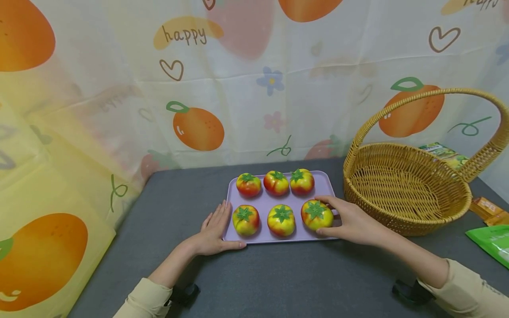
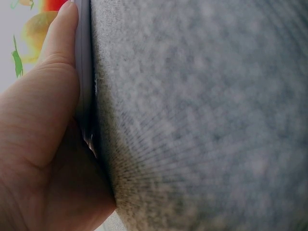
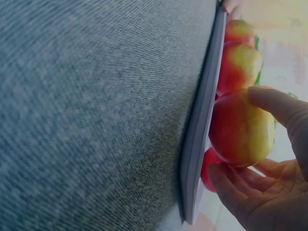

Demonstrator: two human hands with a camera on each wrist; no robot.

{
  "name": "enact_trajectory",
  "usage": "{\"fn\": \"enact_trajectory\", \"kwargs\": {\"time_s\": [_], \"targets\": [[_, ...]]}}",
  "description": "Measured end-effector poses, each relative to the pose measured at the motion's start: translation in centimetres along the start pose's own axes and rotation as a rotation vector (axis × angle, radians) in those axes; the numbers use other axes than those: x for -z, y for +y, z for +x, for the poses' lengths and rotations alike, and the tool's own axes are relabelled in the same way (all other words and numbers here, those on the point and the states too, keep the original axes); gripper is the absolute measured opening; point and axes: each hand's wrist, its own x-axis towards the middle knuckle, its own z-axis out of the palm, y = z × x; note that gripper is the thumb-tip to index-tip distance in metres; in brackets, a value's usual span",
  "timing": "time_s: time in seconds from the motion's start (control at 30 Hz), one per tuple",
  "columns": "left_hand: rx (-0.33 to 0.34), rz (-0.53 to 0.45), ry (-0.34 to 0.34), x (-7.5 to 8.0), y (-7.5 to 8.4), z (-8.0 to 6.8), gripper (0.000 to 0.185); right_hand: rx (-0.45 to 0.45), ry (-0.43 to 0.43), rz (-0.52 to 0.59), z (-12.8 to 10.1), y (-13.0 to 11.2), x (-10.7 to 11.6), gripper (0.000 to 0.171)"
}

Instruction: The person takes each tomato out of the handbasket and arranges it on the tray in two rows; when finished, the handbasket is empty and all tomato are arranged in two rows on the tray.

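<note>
The tomato (image 1: pixel 317 215) in the right hand (image 1: pixel 351 223) is round, red and yellow, with a green leafy cap facing up. It sits upright at the front right corner of the lilac tray (image 1: pixel 265 204), thumb and fingers curled round its sides. The tray is flat, rectangular with rounded corners, lying level; its front left edge touches the left hand (image 1: pixel 216 229), whose straight fingers rest along it. Five like tomatoes stand between and beyond the hands.

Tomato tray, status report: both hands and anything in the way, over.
Left hand rests flat on lilac tray at its left edge. Right hand grips front-right tomato, still on tray. Wicker basket just right, nothing between.
</note>
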Motion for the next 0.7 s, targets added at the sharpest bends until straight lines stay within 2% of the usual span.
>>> {"fn": "enact_trajectory", "kwargs": {"time_s": [0.33, 0.7], "targets": [[-0.001, -0.001, 0.006, -0.04, 0.04, 0.07, 0.118, -0.002, -0.024, 0.044, -0.11, 0.20, -0.20, 0.073], [-0.005, -0.002, 0.002, 0.04, 0.10, 0.03, 0.118, -0.012, -0.025, 0.013, -0.25, 0.53, -0.31, 0.076]]}}
